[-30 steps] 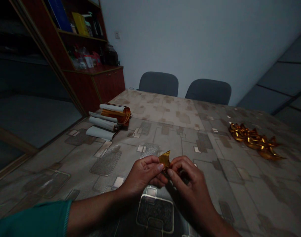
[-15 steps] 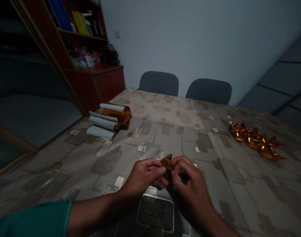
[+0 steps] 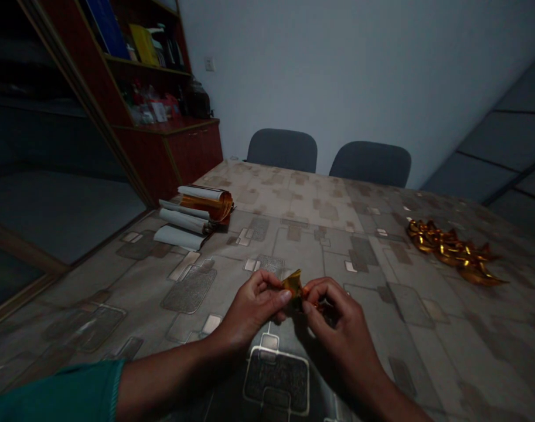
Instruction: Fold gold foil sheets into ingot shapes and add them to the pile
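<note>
Between my two hands, above the near middle of the table, is a small folded piece of gold foil paper [image 3: 293, 283] with a pointed tip upward. My left hand [image 3: 257, 308] pinches its left side between thumb and fingers. On the other side, my right hand [image 3: 335, 313] grips the lower right part, fingers curled and thumb pressed in. The part of the paper behind the fingers is hidden. Several shiny folded gold paper pieces [image 3: 452, 251] lie in a cluster to the right. At the left, a curled stack of gold and white paper sheets [image 3: 183, 220] rests on the table.
A patterned cloth covers the table [image 3: 267, 202]. Two grey chairs [image 3: 282, 150] stand at its far side against the wall. A red-brown cabinet [image 3: 192, 153] with shelves of household things is at the back left, beside a sliding door frame [image 3: 95, 129].
My left hand has shifted slightly and its fingers have bent more. The gold paper has turned a little, its tip now further left. Both hands keep hold of it.
</note>
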`<state>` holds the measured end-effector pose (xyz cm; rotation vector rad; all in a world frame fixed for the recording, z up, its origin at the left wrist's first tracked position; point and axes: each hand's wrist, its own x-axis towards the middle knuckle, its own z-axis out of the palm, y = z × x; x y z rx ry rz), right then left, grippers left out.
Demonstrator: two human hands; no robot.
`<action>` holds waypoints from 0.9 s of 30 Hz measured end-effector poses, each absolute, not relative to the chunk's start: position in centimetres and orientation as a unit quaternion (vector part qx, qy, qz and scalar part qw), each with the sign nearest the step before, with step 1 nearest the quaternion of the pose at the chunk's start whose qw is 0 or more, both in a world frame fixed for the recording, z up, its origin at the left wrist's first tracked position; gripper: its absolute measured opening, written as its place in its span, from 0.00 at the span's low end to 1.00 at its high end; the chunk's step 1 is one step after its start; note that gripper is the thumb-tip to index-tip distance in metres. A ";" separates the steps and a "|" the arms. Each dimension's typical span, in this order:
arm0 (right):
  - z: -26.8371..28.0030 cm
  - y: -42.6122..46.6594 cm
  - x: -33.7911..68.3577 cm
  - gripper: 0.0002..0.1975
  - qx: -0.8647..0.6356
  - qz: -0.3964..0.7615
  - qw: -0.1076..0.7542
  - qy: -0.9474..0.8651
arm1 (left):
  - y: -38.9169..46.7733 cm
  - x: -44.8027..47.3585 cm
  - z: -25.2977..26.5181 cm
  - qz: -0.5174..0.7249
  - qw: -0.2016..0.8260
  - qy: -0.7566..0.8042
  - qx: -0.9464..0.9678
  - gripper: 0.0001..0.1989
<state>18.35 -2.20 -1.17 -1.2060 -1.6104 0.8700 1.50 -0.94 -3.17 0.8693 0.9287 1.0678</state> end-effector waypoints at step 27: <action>-1.0 -2.3 18.6 0.06 -0.521 0.379 0.414 -0.643 | -0.7 1.7 -3.1 0.475 0.679 0.388 0.404 0.22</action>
